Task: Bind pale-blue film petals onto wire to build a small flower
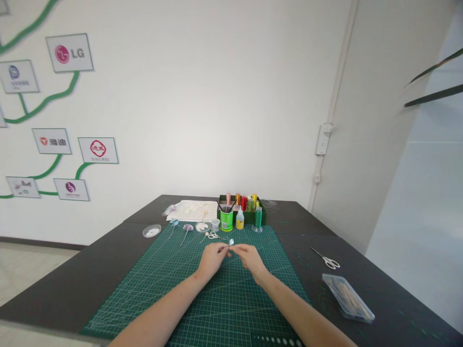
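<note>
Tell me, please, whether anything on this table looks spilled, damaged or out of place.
Yes: a pale tangle, perhaps thread or wire, lies loose to the right of the green box, looking untidy next to the upright spools.

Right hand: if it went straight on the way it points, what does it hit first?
Most likely the left hand: its fingertips sit just ahead, near the small pale blue piece. Exact depth is unclear.

A white wall rises behind the black tabletop, with logo plaques and pale floor left of it, a power socket right.
</note>
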The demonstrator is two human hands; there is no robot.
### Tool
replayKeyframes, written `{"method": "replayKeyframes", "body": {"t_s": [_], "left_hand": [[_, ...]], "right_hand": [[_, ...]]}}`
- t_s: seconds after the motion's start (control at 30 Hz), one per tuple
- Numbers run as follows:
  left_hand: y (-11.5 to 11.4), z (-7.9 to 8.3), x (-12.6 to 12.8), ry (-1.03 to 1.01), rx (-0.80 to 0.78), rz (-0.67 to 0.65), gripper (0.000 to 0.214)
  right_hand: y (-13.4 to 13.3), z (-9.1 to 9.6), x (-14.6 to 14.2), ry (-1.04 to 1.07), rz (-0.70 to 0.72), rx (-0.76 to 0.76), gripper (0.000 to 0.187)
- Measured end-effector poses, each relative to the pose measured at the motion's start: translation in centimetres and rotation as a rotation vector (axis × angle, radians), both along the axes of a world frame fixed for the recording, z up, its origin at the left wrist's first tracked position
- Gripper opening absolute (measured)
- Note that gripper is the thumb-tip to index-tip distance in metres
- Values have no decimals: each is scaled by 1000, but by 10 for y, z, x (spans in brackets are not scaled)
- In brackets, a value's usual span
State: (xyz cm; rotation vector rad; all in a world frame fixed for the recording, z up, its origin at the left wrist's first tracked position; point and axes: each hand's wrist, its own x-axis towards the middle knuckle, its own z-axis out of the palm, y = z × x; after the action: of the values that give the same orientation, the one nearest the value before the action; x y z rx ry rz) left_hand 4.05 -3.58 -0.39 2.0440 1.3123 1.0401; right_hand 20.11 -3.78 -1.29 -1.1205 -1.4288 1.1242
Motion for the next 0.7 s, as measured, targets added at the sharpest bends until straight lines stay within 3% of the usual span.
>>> {"method": "replayKeyframes", "body": {"t_s": [0.27,0.7], "left_hand": [[1,-2,-2,45,-46,56,31],[-5,-3,0,164,-5,-33,22]], "right_hand": [[1,11,5,-76,-20,88,25],[3,22,19,-91,68,260,31]]}}
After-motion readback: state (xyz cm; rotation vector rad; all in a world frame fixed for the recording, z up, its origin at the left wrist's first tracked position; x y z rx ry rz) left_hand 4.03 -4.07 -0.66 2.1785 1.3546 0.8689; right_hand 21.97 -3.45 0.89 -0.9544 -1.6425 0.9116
